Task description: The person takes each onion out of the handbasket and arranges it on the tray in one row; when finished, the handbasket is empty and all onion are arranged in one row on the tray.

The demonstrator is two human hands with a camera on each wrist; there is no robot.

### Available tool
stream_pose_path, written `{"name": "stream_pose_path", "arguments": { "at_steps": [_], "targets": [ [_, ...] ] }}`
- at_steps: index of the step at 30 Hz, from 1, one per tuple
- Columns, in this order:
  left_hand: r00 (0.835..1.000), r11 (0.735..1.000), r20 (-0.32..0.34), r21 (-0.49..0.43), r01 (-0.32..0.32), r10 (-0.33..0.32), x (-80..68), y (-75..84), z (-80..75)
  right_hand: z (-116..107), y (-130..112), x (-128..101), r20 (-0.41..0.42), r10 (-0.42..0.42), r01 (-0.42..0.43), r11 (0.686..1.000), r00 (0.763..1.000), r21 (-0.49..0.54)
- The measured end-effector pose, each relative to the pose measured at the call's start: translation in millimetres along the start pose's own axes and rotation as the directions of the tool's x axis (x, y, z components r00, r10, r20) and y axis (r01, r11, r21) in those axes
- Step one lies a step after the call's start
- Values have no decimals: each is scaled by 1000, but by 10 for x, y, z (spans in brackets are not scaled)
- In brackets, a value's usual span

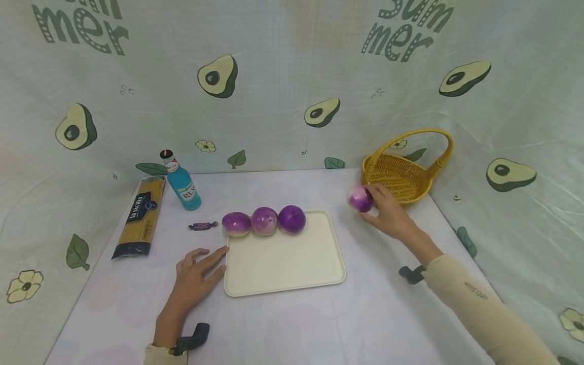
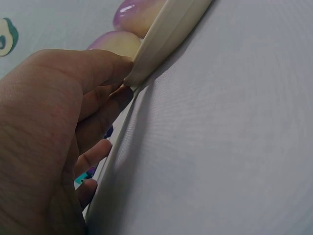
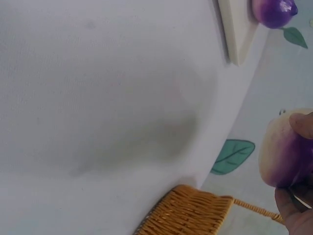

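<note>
My right hand (image 1: 388, 213) holds a purple-and-white turnip (image 1: 360, 198) between fingers and thumb, just in front of the yellow wicker basket (image 1: 399, 177). In the right wrist view the turnip (image 3: 281, 152) shows its pale end, held above the table. Three more turnips, a left one (image 1: 236, 224), a middle one (image 1: 264, 221) and a right one (image 1: 292, 219), sit in a row along the back edge of the cream tray (image 1: 285, 263). My left hand (image 1: 193, 279) touches the tray's left rim with its fingertips, fingers fairly straight; the left wrist view shows this rim (image 2: 151, 46) close up.
A spaghetti packet (image 1: 141, 218) lies at the left, beside a blue bottle (image 1: 182, 185) standing at the back. A small purple wrapped candy (image 1: 203, 226) lies left of the turnips. A printed cloth backdrop (image 1: 274, 101) rises behind the white table.
</note>
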State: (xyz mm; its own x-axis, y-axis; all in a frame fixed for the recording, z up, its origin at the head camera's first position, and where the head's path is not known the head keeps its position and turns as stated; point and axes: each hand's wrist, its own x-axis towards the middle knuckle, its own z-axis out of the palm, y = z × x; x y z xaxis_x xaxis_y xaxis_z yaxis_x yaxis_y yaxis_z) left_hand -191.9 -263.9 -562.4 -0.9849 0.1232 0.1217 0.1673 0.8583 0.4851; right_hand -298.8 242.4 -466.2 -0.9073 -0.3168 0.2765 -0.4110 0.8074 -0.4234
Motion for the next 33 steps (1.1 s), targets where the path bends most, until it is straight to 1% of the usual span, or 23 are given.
{"name": "stream_pose_path", "arguments": {
  "at_steps": [13,17,21,28,33],
  "targets": [
    [1000,1000,-2,0,-5,5,-2,26,-28,130,-65,18,2,-38,38,999,999,-12],
    [1000,1000,0,-6,-3,3,1,9,-13,170,-91,19,17,-39,40,999,999,-20],
    [1000,1000,4,-7,1,-1,3,-8,-4,209,-124,22,16,-62,63,998,998,-23],
    [1000,1000,-7,-4,-12,12,12,-17,-1,270,-186,34,35,-82,82,997,996,6],
    [1000,1000,-2,-5,-7,7,9,-22,1,331,-198,45,53,-93,92,996,994,13]
  ]
}}
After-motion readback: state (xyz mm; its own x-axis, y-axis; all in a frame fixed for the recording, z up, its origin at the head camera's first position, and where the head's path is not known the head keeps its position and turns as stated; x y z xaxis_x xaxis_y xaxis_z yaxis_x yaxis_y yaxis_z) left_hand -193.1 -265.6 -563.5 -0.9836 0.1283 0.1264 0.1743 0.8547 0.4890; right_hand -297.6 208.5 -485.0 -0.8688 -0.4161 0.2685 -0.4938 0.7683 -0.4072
